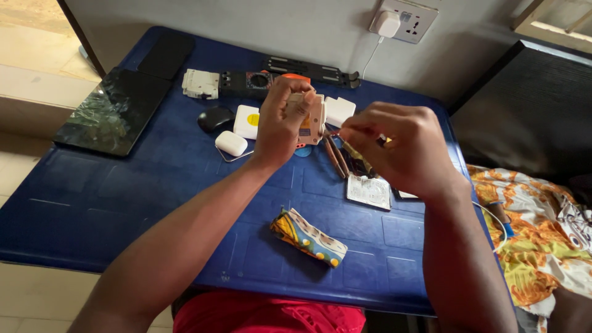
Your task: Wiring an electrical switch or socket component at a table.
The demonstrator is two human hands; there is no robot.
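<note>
My left hand grips a cream-coloured circuit breaker and holds it upright above the blue plastic table. My right hand is closed on a thin tool, probably a screwdriver, whose tip points at the breaker's side. Two brown-handled tools lie on the table just under the hands. The tool's handle is hidden inside my right fist.
Behind the hands lie another white breaker, a dark clamp meter, a black mouse, white earbud cases and a black bracket. A tablet sits far left, a folded patterned cloth near the front, patterned bedding at right.
</note>
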